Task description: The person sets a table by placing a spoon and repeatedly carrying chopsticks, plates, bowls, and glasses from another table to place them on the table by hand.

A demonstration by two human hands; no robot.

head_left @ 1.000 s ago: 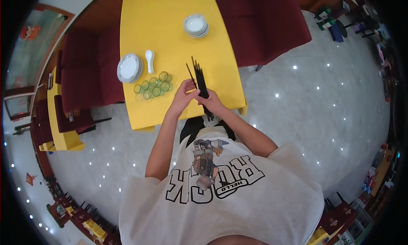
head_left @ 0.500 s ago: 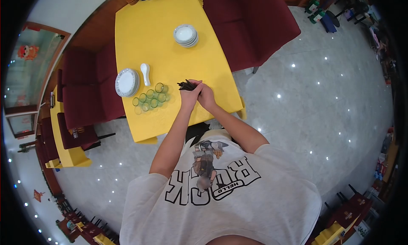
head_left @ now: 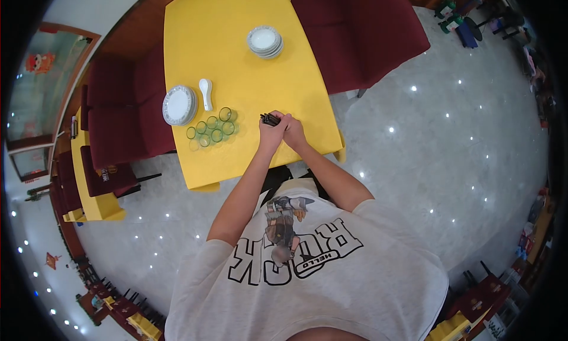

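Both hands meet over the near edge of the yellow table. My left hand (head_left: 272, 134) is closed around a bundle of dark chopsticks (head_left: 270, 119), whose ends stick out to the left. My right hand (head_left: 294, 134) is pressed against the left from the other side, its fingers closed about the same bundle. Most of the chopsticks' length is hidden in the hands. Several green-tinted glasses (head_left: 228, 128) stand left of the hands. Past them lie white soup spoons (head_left: 205, 94), seemingly stacked, beside a stack of patterned plates (head_left: 178, 105).
On the yellow tablecloth (head_left: 236, 68), a stack of small bowls or dishes (head_left: 264, 41) sits farther back. Maroon bench seats (head_left: 361, 33) flank the table on the right, with another maroon seat (head_left: 127, 110) on the left. Grey tiled floor (head_left: 414, 134) extends to the right.
The chopstick ends, splayed a moment ago, are now closer together and stick out less. My hands remain joined around them. The view has shifted slightly.
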